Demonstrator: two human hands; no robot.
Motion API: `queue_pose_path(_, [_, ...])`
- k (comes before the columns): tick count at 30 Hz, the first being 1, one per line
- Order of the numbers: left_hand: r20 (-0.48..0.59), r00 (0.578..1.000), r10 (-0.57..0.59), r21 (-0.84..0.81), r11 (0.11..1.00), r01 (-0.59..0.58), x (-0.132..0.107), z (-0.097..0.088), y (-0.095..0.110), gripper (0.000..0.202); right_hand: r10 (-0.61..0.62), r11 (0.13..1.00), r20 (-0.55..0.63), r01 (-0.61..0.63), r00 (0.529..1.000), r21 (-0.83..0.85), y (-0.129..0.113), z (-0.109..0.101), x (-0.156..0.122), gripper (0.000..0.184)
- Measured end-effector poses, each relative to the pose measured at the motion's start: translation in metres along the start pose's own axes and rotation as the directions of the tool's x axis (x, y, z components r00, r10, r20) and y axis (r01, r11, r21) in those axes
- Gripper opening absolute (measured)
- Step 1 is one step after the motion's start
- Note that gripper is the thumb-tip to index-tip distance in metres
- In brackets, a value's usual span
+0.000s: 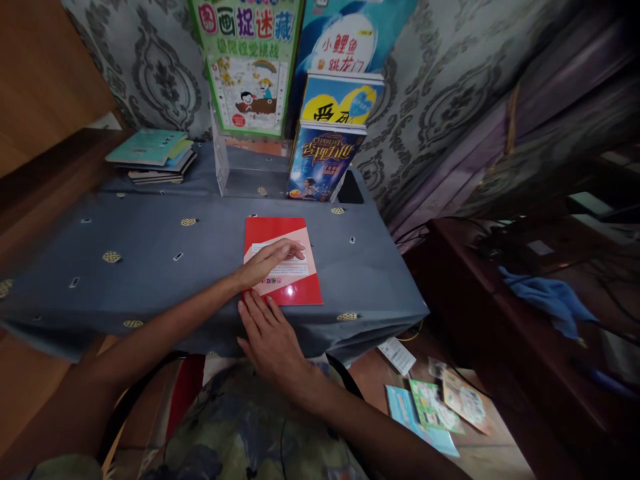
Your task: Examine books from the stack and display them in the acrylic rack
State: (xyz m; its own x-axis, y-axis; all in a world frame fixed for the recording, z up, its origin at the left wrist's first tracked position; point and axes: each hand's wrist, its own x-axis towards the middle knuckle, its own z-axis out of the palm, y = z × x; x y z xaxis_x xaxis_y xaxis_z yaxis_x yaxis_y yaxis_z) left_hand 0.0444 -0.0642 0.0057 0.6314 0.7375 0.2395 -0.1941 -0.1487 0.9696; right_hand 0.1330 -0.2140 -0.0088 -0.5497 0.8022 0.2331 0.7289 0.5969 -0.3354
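A red and pink book (303,293) lies flat and closed on the cloth-covered table (150,227), close to its front edge, with printed text facing up. Across the middle of the book rests my left hand (273,260), side-on with fingers stretched out and slightly bent, holding nothing. My right hand (273,340) is laid flat at the front edge of the table. Its fingertips touch the book's near left corner, and the fingers are extended.
At the back, a clear acrylic stand (223,167) holds a green picture book (250,67). A dark blue book (325,160) stands in front of others on the right, beside a black phone (351,188). Stacked books (150,150) lie back left; booklets (433,403) lie on the floor.
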Motion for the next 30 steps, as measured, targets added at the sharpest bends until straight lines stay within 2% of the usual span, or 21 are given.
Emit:
queue_pose_path(3, [0.015,1.0,0.009,-0.02,1.0,-0.009,0.0,0.0,0.001,0.052,-0.046,0.999,0.013,0.046,0.999,0.004,0.004,-0.003,0.003,0.06])
queue_pose_path(9, [-0.001,1.0,0.025,-0.044,0.999,-0.025,-0.001,0.0,0.0,0.049,-0.103,0.992,0.025,0.101,0.994,0.075,0.027,-0.029,-0.005,0.058])
queue_pose_path(14, [0.004,1.0,0.026,0.014,1.0,-0.026,-0.003,-0.001,0.002,0.052,0.022,0.999,-0.049,-0.02,0.999,0.033,0.065,-0.038,-0.023,0.062])
queue_pose_path(17, [0.074,0.996,0.043,0.221,0.973,-0.059,-0.005,0.003,0.01,0.056,0.098,0.995,-0.092,-0.099,0.991,-0.003,0.083,-0.038,-0.033,0.059])
queue_pose_path(19, [0.181,0.983,0.028,0.445,0.889,-0.108,-0.008,0.009,0.014,0.059,0.134,0.99,-0.12,-0.137,0.984,-0.021,0.089,-0.036,-0.036,0.058])
queue_pose_path(21, [0.305,0.952,-0.037,0.644,0.744,-0.178,-0.013,0.017,0.018,0.066,0.144,0.988,-0.135,-0.151,0.98,-0.039,0.091,-0.032,-0.038,0.059])
queue_pose_path(23, [0.373,0.918,-0.137,0.77,0.598,-0.223,-0.019,0.025,0.02,0.077,0.13,0.988,-0.138,-0.14,0.982,-0.065,0.091,-0.029,-0.038,0.061])
queue_pose_path(26, [0.361,0.899,-0.249,0.863,0.453,-0.221,-0.032,0.028,0.022,0.092,0.102,0.985,-0.136,-0.119,0.985,-0.127,0.091,-0.025,-0.039,0.065])
queue_pose_path(30, [0.333,0.898,-0.289,0.903,0.37,-0.216,-0.047,0.018,0.026,0.095,0.077,0.976,-0.143,-0.104,0.987,-0.189,0.093,-0.026,-0.04,0.065])
